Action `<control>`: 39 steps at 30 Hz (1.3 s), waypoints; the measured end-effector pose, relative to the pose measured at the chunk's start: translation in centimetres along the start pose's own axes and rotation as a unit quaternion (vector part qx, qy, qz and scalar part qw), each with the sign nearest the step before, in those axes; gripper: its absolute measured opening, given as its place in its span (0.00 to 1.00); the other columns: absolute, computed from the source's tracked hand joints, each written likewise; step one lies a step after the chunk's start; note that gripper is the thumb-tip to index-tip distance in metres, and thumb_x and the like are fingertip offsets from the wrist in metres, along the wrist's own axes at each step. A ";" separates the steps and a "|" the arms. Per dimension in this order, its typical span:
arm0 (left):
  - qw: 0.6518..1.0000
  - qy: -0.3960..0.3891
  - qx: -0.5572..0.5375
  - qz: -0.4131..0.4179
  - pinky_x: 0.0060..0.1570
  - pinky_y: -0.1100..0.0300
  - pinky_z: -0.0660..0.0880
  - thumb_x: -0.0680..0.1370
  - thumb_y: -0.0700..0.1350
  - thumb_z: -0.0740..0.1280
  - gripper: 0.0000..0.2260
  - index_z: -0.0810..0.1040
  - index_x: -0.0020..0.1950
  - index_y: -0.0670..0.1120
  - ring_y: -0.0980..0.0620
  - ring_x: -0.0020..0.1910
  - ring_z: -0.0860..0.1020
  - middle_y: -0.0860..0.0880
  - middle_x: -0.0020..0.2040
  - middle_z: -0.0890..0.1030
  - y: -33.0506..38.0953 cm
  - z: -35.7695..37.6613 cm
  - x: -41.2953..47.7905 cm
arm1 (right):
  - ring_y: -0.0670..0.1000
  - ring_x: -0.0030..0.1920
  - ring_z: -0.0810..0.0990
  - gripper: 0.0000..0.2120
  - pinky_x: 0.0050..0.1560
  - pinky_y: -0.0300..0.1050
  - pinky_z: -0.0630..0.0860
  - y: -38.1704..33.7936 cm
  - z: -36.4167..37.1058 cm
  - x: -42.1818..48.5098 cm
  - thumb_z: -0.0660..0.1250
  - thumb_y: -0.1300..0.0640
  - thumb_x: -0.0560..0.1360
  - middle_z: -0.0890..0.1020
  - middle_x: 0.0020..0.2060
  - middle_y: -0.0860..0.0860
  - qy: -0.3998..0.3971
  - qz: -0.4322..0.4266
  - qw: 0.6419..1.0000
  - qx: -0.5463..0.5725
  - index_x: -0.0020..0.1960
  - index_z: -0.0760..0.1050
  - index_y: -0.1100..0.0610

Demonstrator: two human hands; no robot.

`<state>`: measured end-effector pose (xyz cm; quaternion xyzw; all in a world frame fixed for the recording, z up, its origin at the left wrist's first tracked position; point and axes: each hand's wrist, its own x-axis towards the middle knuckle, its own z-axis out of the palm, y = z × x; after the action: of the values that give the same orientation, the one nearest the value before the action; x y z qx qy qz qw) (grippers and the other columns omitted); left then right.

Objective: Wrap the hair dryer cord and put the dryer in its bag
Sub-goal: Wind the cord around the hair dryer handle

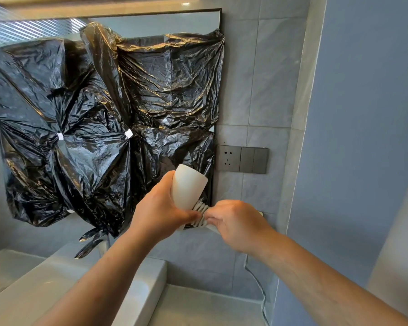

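Dryer [189, 188] smooth, light plastic; left hand [161, 211] curls round barrel, right hand [236, 223] pinches springy cord [199, 214] coils on handle.

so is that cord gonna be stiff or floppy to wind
Probably floppy: the loose cord hangs in a slack, wavy line below the right hand. It likely has some spring too. The coils on the hair dryer lie tight where the left hand and the right hand hold them, so they may loosen if released.
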<state>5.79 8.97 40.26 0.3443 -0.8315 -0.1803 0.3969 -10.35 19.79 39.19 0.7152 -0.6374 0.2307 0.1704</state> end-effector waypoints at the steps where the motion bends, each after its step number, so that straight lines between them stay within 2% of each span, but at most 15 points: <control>1: 1.000 0.000 0.004 0.004 0.47 0.49 0.79 0.61 0.58 0.79 0.38 0.65 0.66 0.60 0.49 0.48 0.77 0.59 0.51 0.76 0.0 -0.2 0.1 | 0.56 0.40 0.77 0.09 0.38 0.52 0.76 0.2 0.0 0.0 0.62 0.52 0.77 0.80 0.38 0.51 0.007 -0.009 1.000 0.003 0.45 0.81 0.52; 3: 1.000 -0.002 0.012 0.011 0.49 0.50 0.79 0.61 0.58 0.79 0.41 0.64 0.69 0.60 0.49 0.51 0.76 0.58 0.54 0.76 0.0 -0.4 0.1 | 0.54 0.42 0.76 0.07 0.40 0.51 0.77 0.6 0.0 -0.1 0.65 0.51 0.75 0.80 0.41 0.50 0.026 -0.011 1.000 0.009 0.46 0.81 0.51; 5: 1.000 -0.016 0.005 0.015 0.45 0.50 0.81 0.60 0.56 0.80 0.42 0.63 0.70 0.61 0.50 0.50 0.77 0.57 0.54 0.76 0.1 -0.3 0.1 | 0.53 0.45 0.75 0.06 0.44 0.51 0.76 0.8 -0.3 -0.2 0.69 0.49 0.73 0.78 0.44 0.49 0.044 0.024 0.998 0.046 0.45 0.76 0.51; 7: 0.999 -0.034 -0.005 0.015 0.40 0.51 0.83 0.60 0.54 0.81 0.43 0.64 0.69 0.62 0.50 0.49 0.77 0.59 0.51 0.75 0.2 -0.2 0.0 | 0.53 0.43 0.76 0.11 0.43 0.52 0.74 1.1 -0.7 -0.1 0.69 0.46 0.74 0.77 0.40 0.47 0.001 0.092 0.993 0.078 0.44 0.70 0.50; 9: 0.999 -0.045 -0.015 0.013 0.39 0.50 0.83 0.59 0.54 0.81 0.43 0.64 0.69 0.61 0.50 0.49 0.77 0.60 0.49 0.74 0.0 -0.2 0.0 | 0.52 0.40 0.76 0.14 0.41 0.52 0.74 1.3 -0.5 -0.2 0.66 0.41 0.74 0.76 0.35 0.44 -0.052 0.134 0.984 0.105 0.43 0.70 0.51; 11: 0.998 -0.051 -0.025 0.016 0.41 0.49 0.83 0.59 0.54 0.81 0.44 0.64 0.71 0.60 0.48 0.52 0.77 0.58 0.53 0.75 -0.1 0.0 0.0 | 0.51 0.39 0.77 0.15 0.40 0.52 0.74 1.6 -0.2 -0.4 0.64 0.38 0.74 0.77 0.33 0.45 -0.054 0.145 0.979 0.134 0.40 0.71 0.50; 15: 0.991 -0.064 0.097 0.069 0.61 0.50 0.74 0.57 0.65 0.79 0.58 0.52 0.79 0.52 0.45 0.66 0.71 0.50 0.71 0.68 0.5 0.3 -0.4 | 0.44 0.32 0.69 0.14 0.33 0.43 0.67 1.6 -0.2 -0.6 0.66 0.43 0.75 0.73 0.29 0.46 -0.003 0.148 0.973 0.175 0.36 0.68 0.49; 19: 0.982 -0.058 0.161 0.079 0.60 0.51 0.72 0.55 0.72 0.74 0.62 0.49 0.79 0.50 0.45 0.65 0.71 0.49 0.71 0.69 1.3 0.1 -0.8 | 0.42 0.31 0.68 0.14 0.32 0.39 0.65 1.2 -0.3 -0.7 0.66 0.45 0.76 0.72 0.28 0.45 0.005 0.151 0.968 0.199 0.35 0.69 0.48; 25: 0.975 -0.045 0.186 0.112 0.55 0.51 0.76 0.60 0.70 0.73 0.57 0.47 0.79 0.50 0.45 0.62 0.74 0.50 0.69 0.68 1.5 0.0 -0.6 | 0.41 0.30 0.67 0.15 0.32 0.40 0.65 0.9 -0.7 -0.7 0.66 0.43 0.75 0.72 0.28 0.45 -0.007 0.150 0.970 0.192 0.35 0.68 0.47; 29: 0.982 -0.087 0.145 0.082 0.63 0.51 0.72 0.57 0.70 0.75 0.64 0.41 0.81 0.51 0.46 0.69 0.70 0.50 0.77 0.61 1.0 0.1 -0.4 | 0.41 0.32 0.69 0.14 0.34 0.40 0.66 0.7 -1.1 -0.8 0.68 0.46 0.75 0.73 0.29 0.45 -0.020 0.163 0.966 0.201 0.34 0.69 0.47; 31: 0.984 -0.106 0.125 0.067 0.67 0.52 0.69 0.55 0.70 0.76 0.65 0.43 0.81 0.53 0.46 0.73 0.67 0.50 0.80 0.59 0.7 0.0 -0.5 | 0.42 0.32 0.71 0.10 0.37 0.42 0.69 0.8 -1.1 -0.9 0.69 0.49 0.75 0.76 0.30 0.45 -0.044 0.179 0.953 0.239 0.35 0.73 0.48; 34: 0.990 -0.101 0.080 0.063 0.61 0.53 0.73 0.54 0.66 0.80 0.62 0.50 0.80 0.56 0.48 0.66 0.73 0.51 0.73 0.72 0.3 -0.1 -0.7 | 0.45 0.36 0.75 0.08 0.41 0.47 0.73 0.9 -1.8 -1.2 0.67 0.57 0.76 0.81 0.34 0.48 -0.091 0.197 0.921 0.324 0.39 0.77 0.48; 35: 0.990 -0.095 0.079 0.066 0.61 0.53 0.73 0.54 0.66 0.80 0.62 0.50 0.80 0.56 0.49 0.65 0.73 0.52 0.71 0.72 0.3 -0.1 -0.8 | 0.47 0.38 0.76 0.09 0.43 0.48 0.74 1.0 -2.2 -1.2 0.66 0.60 0.77 0.81 0.36 0.51 -0.111 0.204 0.908 0.350 0.40 0.77 0.49; 37: 0.987 -0.077 0.110 0.082 0.62 0.51 0.72 0.54 0.67 0.79 0.62 0.49 0.80 0.55 0.48 0.68 0.70 0.53 0.73 0.69 0.5 -0.1 -1.2 | 0.49 0.41 0.78 0.10 0.49 0.50 0.78 1.0 -2.9 -1.1 0.65 0.62 0.78 0.82 0.39 0.54 -0.148 0.216 0.891 0.370 0.40 0.77 0.51; 39: 0.978 -0.042 0.170 0.112 0.60 0.50 0.72 0.55 0.69 0.78 0.61 0.49 0.80 0.54 0.47 0.68 0.69 0.54 0.73 0.67 0.9 0.0 -1.6 | 0.50 0.42 0.80 0.11 0.52 0.53 0.80 1.2 -3.2 -0.7 0.65 0.60 0.78 0.83 0.40 0.52 -0.164 0.230 0.898 0.339 0.38 0.77 0.49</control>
<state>6.10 10.70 39.89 0.3035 -0.8993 -0.0055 0.3149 -11.94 21.94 41.37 0.5911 -0.6860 0.3450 -0.2469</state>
